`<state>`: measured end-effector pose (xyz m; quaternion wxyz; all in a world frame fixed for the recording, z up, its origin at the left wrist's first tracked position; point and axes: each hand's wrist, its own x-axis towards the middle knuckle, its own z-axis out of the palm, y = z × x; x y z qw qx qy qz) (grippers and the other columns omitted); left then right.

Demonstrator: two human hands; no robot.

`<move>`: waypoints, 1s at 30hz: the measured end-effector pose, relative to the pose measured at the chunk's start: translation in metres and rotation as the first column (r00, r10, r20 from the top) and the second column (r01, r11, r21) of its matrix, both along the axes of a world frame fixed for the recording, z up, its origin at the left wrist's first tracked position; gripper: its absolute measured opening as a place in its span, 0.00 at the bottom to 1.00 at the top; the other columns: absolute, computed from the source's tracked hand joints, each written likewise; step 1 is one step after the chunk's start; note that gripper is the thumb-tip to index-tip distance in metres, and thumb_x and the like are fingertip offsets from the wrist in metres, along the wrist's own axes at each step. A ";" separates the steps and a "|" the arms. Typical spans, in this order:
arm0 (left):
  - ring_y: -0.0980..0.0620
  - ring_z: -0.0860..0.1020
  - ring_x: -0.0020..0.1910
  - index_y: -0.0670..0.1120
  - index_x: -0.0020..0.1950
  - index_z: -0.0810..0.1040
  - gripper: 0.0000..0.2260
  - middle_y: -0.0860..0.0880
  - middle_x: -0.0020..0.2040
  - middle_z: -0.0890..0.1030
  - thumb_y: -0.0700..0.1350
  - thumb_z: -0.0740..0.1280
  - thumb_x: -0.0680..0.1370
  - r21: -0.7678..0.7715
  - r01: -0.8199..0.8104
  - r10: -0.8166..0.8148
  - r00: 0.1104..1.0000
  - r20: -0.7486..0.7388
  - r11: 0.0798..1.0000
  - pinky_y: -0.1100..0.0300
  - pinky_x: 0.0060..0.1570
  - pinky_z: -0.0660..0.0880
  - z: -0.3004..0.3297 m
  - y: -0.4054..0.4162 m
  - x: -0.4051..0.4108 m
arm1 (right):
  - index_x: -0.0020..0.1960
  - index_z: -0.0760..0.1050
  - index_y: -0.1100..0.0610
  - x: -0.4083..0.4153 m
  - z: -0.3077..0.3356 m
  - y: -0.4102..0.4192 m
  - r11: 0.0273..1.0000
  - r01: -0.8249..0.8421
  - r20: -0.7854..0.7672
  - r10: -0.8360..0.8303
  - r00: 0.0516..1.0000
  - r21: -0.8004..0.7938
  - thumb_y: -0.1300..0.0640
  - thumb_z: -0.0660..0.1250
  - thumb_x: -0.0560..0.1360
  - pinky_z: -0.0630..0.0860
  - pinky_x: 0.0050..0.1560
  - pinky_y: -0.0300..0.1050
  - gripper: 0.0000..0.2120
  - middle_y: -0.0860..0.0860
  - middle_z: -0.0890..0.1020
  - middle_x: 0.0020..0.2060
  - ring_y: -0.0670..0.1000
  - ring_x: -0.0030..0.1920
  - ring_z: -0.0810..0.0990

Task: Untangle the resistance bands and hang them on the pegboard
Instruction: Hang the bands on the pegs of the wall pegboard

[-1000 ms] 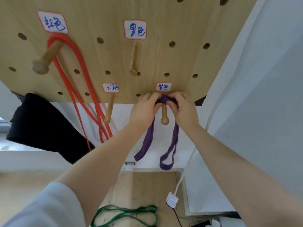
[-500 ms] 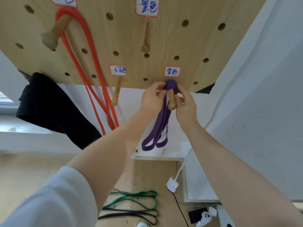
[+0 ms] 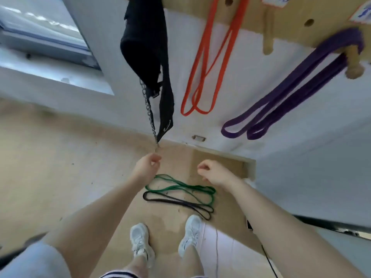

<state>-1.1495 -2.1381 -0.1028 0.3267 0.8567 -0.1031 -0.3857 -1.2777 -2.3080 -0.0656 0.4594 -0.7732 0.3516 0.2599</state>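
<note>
The purple band [image 3: 289,91] is hanging doubled over a wooden peg [image 3: 354,63] at the lower right edge of the pegboard [image 3: 289,27], its two loop ends dangling side by side against the white wall below. The orange band [image 3: 208,63] is hanging from higher on the same board, its loops reaching down past the board's lower edge. An empty wooden peg [image 3: 268,37] is projecting from the board between the two hung bands.

The green band [image 3: 180,187] and the black band [image 3: 178,202] are lying on the wooden floor [image 3: 50,167], overlapping one another, just ahead of the person's two white shoes [image 3: 140,241].

The left hand [image 3: 146,167] is hovering above the floor bands, its grip loosely curled with fingertips nearly together and holding nothing. The right hand [image 3: 212,171] is hovering opposite, its grip likewise curled and holding nothing. Both hands are apart from every band.

A black strap [image 3: 148,47] with a metal chain [image 3: 148,109] is hanging to the left of the orange band, its lower tip just above the left hand.
</note>
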 end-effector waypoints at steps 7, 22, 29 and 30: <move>0.43 0.79 0.50 0.41 0.57 0.76 0.12 0.43 0.51 0.80 0.37 0.59 0.76 0.087 -0.101 0.109 0.989 -0.096 0.991 0.54 0.52 0.72 -0.161 0.089 0.026 | 0.57 0.74 0.58 0.057 -0.185 0.103 0.982 -0.185 -0.145 0.178 0.973 -0.038 0.56 0.58 0.78 0.73 0.54 0.48 0.11 0.54 0.79 0.54 0.54 0.53 0.77; 0.46 0.76 0.55 0.44 0.66 0.69 0.16 0.44 0.59 0.77 0.44 0.59 0.79 0.248 -0.196 0.217 0.974 -0.061 0.949 0.56 0.49 0.71 -0.568 0.099 0.030 | 0.67 0.69 0.55 0.126 -0.601 0.137 0.801 -0.456 -0.087 0.460 0.883 -0.388 0.56 0.57 0.80 0.67 0.64 0.53 0.16 0.54 0.70 0.66 0.56 0.66 0.66; 0.44 0.76 0.53 0.45 0.62 0.70 0.14 0.45 0.55 0.77 0.47 0.63 0.77 0.255 -0.349 0.348 0.936 0.048 0.902 0.49 0.52 0.76 -0.641 0.081 0.014 | 0.65 0.66 0.55 0.137 -0.688 0.123 0.630 -0.514 -0.086 0.581 0.809 -0.582 0.59 0.60 0.78 0.64 0.61 0.52 0.16 0.55 0.71 0.64 0.57 0.64 0.68; 0.45 0.76 0.52 0.45 0.60 0.70 0.13 0.46 0.53 0.77 0.46 0.64 0.77 0.216 -0.414 0.419 0.908 0.025 0.884 0.48 0.52 0.76 -0.638 0.080 0.016 | 0.63 0.66 0.56 0.139 -0.685 0.122 0.632 -0.514 -0.078 0.584 0.808 -0.580 0.61 0.60 0.78 0.67 0.53 0.51 0.13 0.56 0.73 0.61 0.57 0.60 0.70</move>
